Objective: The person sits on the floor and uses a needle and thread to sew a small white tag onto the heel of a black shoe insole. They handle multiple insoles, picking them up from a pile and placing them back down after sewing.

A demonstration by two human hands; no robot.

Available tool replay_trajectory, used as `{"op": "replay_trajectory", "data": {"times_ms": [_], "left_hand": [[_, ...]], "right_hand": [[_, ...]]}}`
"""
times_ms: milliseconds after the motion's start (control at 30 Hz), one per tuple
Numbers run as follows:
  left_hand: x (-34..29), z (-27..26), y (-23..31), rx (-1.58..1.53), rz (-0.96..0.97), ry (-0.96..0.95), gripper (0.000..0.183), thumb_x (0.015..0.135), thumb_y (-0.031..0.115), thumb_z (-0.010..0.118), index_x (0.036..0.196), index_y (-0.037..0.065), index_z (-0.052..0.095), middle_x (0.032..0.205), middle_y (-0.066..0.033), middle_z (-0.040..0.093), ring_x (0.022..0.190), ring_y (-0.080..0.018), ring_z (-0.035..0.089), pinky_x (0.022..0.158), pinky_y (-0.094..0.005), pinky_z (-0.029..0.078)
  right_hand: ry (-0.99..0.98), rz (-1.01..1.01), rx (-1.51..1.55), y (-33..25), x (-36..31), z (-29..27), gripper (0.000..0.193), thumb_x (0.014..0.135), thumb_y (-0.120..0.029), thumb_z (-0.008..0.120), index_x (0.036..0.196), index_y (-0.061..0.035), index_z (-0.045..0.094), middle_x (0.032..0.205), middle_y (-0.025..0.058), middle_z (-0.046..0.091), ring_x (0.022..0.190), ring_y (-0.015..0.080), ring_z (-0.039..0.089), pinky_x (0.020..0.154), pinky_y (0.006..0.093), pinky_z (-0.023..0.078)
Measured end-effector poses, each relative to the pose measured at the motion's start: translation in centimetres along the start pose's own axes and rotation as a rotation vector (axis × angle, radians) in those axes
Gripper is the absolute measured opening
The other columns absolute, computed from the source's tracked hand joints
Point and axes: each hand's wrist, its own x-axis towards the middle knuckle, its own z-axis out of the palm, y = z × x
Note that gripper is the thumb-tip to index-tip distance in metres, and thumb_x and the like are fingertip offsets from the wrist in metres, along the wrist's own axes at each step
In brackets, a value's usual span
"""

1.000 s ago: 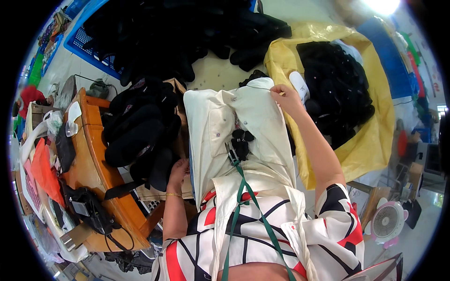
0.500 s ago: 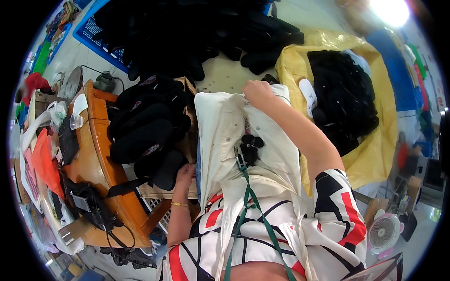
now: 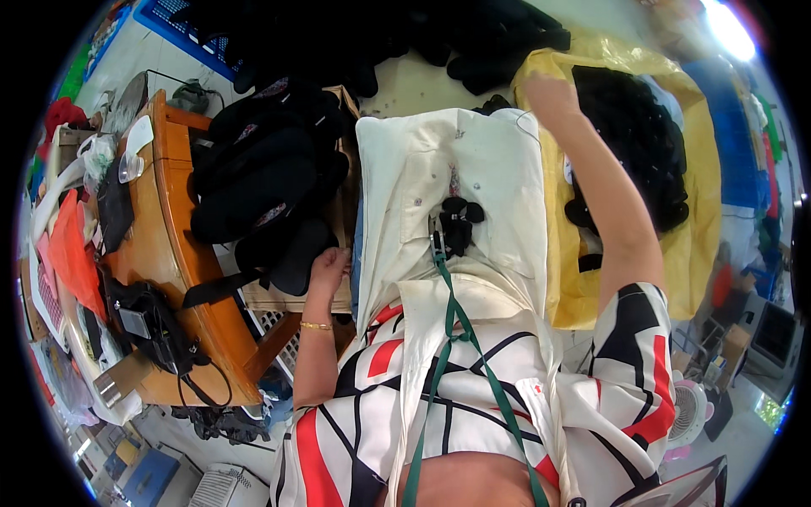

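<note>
My left hand (image 3: 330, 269) is closed beside a black sole-shaped padded piece (image 3: 302, 258) at the front of a pile of black slipper-like pieces (image 3: 253, 182). Whether it grips that piece is unclear. Raised at the yellow bag's near-left rim, my right hand (image 3: 553, 100) has curled fingers; what they hold, if anything, is hidden. A thin dark line, perhaps thread, curves just below it. Across my lap lies a white cloth apron (image 3: 498, 169). A small metal tool (image 3: 438, 241) on a green cord (image 3: 449, 313) rests on it, next to small black petal-shaped bits (image 3: 459, 221).
To the right stands a yellow bag (image 3: 701, 211) of black pieces (image 3: 629, 139). More black pieces (image 3: 498, 42) heap up ahead, near a blue crate (image 3: 190, 38). At left is a wooden table (image 3: 173, 220) with a black bag (image 3: 152, 325). A fan (image 3: 688, 410) stands at lower right.
My right hand has moved from the apron's far edge rightward and up to the yellow bag's rim. The view has shifted; my left hand stays beside the same black piece.
</note>
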Motion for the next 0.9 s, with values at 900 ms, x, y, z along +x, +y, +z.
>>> {"op": "replay_trajectory", "data": {"times_ms": [900], "left_hand": [[1.7,13.9,15.3,0.529,0.612,-0.313,0.023,0.091,0.025,0.067,0.092,0.003,0.069,0.085,-0.0086,0.071,0.075,-0.0225,0.064,0.068,-0.0330,0.050]], "right_hand": [[1.325,1.580,2.407,23.5,-46.9,21.5,0.024,0.098,-0.008,0.051,0.075,-0.0074,0.044,0.064,0.0024,0.040,0.054,0.0143,0.039,0.072,0.0318,0.055]]}}
